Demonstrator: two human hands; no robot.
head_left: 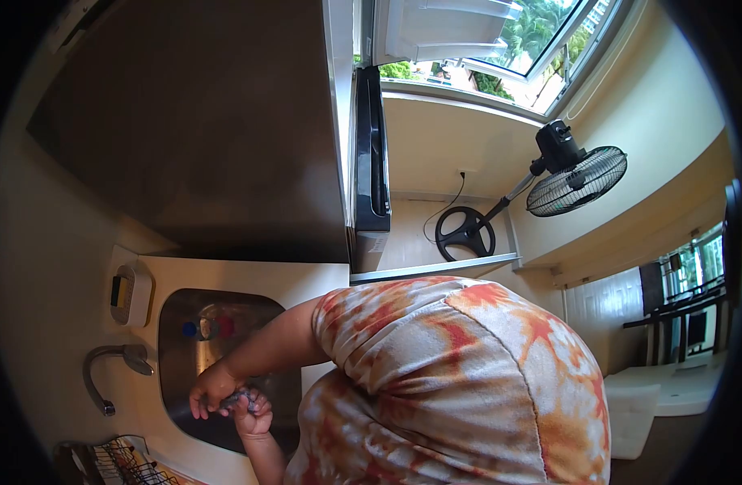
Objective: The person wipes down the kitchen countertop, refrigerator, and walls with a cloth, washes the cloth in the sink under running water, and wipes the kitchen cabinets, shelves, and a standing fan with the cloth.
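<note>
Over the steel sink (177,311), both of my hands meet around a small dark grey item (240,399), wet-looking and too small to name. My left hand (256,414), the lower one, has its fingers curled round this item. My right hand (215,386) bends over it from the other side, fingers curled downward and partly hiding it. In the sink's upper part lie bottle-like things, one showing a blue cap (190,329) and another a red part (225,326). My forearm hides some of the basin.
A curved faucet (102,356) stands at the sink's far side. Beside it sit a white sponge caddy (132,297) and a black wire dish rack (128,462). A large dark panel (193,121) rises on my right. Behind me are a standing fan (577,174) and an open window (541,40).
</note>
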